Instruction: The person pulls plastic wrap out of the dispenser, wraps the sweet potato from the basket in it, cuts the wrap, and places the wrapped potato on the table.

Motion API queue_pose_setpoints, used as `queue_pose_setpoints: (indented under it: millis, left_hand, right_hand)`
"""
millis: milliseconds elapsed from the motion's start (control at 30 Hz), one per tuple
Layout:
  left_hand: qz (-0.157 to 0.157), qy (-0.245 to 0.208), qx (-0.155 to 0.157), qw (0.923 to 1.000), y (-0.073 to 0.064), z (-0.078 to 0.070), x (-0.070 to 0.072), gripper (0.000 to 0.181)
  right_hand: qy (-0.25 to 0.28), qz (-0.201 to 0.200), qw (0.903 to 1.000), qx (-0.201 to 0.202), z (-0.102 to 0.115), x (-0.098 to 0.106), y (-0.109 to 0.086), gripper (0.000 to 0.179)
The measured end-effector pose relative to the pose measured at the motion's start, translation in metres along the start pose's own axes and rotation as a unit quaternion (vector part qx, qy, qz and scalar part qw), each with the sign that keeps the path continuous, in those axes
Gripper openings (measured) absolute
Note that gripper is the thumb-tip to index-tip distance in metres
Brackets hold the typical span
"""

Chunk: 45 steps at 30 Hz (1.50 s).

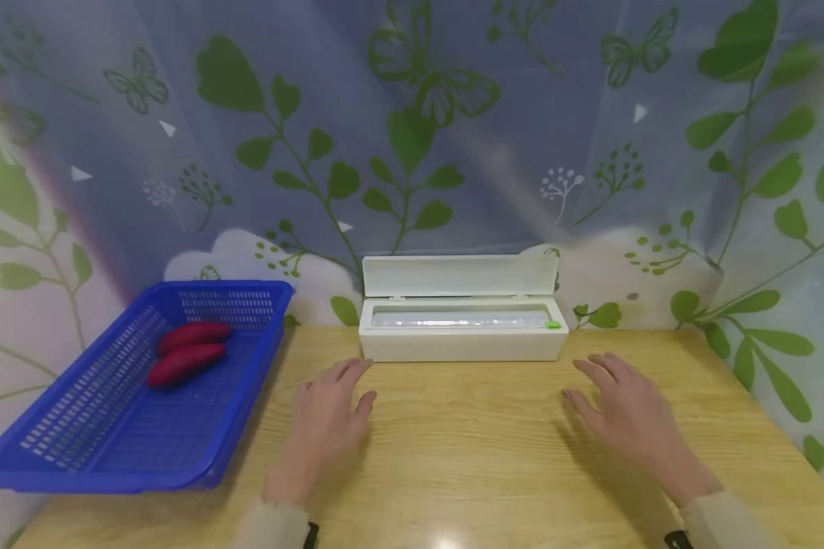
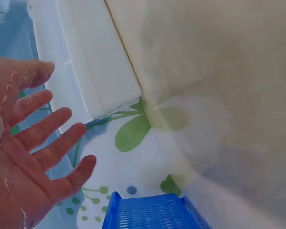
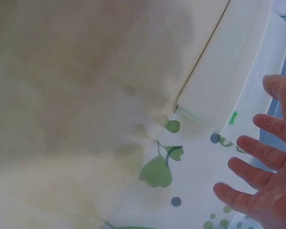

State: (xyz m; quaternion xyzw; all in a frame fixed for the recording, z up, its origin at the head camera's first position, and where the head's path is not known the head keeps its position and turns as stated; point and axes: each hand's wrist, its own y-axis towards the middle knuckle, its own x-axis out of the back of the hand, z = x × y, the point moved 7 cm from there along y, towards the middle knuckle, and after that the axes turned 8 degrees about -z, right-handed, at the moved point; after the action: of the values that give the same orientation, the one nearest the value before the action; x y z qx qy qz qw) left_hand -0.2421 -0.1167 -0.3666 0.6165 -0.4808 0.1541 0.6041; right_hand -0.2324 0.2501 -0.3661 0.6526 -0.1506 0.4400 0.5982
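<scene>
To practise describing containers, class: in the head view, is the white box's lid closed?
No, the lid of the white box stands raised at its back, leaving the inside visible.

White rectangular plastic box (image 1: 463,348) is showing a smooth satin finish. Translucent whitish plastic-film roll (image 1: 453,319) inside is glinting, glossy. Blue rectangular latticed plastic basket (image 1: 96,481) is appearing smooth, faintly shiny. Pale-yellow, flat wooden tabletop (image 1: 467,450) is showing grain and reflecting a glossy highlight. Blue-and-white leaf-printed cloth hanging (image 1: 515,198) is looking matt, creased.
</scene>
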Motion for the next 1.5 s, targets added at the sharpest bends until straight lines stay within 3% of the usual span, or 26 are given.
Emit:
queue_pose_setpoints:
  millis: [67, 167, 400, 567, 700, 767, 867, 1000, 1267, 1500]
  left_hand:
    - [-0.024, 0.004, -0.016, 0.9996, 0.010, 0.003, 0.002, 0.039]
    - [-0.033, -0.003, -0.023, 0.9992, 0.025, 0.009, 0.000, 0.036]
    - [-0.004, -0.030, -0.013, 0.9995, 0.053, 0.019, -0.013, 0.037]
    - [0.046, -0.030, -0.003, 0.9985, 0.066, 0.026, -0.025, 0.041]
    - [0.111, -0.019, 0.000, 0.9937, 0.074, 0.028, -0.036, 0.046]
    - [0.145, -0.010, -0.006, 0.9894, 0.078, 0.026, -0.042, 0.048]
    - [0.194, 0.008, -0.018, 0.9809, 0.084, 0.024, -0.051, 0.051]
    - [0.224, 0.022, -0.019, 0.9741, 0.094, 0.028, -0.059, 0.052]
    - [0.238, 0.015, -0.009, 0.9712, 0.109, 0.036, -0.066, 0.044]
    - [0.253, -0.007, -0.002, 0.9676, 0.124, 0.039, -0.069, 0.040]
  right_hand:
    - [0.009, -0.042, 0.9985, 0.035, 0.001, 0.002, 0.010, 0.045]
    - [0.022, -0.079, 0.9944, 0.067, 0.001, 0.004, 0.023, 0.040]
    - [0.024, -0.090, 0.9915, 0.091, -0.003, -0.010, 0.044, 0.029]
    - [0.023, -0.093, 0.9902, 0.102, -0.002, -0.026, 0.056, 0.025]
    - [0.031, -0.088, 0.9911, 0.096, -0.001, -0.038, 0.065, 0.020]
    - [0.034, -0.072, 0.9933, 0.084, -0.003, -0.043, 0.068, 0.018]
    - [0.042, -0.015, 0.9979, 0.047, -0.012, -0.052, 0.075, 0.020]
    - [0.052, 0.062, 0.9967, -0.004, -0.025, -0.063, 0.081, 0.027]
    - [0.053, 0.131, 0.9895, -0.028, -0.035, -0.065, 0.098, 0.030]
    - [0.021, 0.203, 0.9790, 0.006, -0.033, -0.067, 0.114, 0.026]
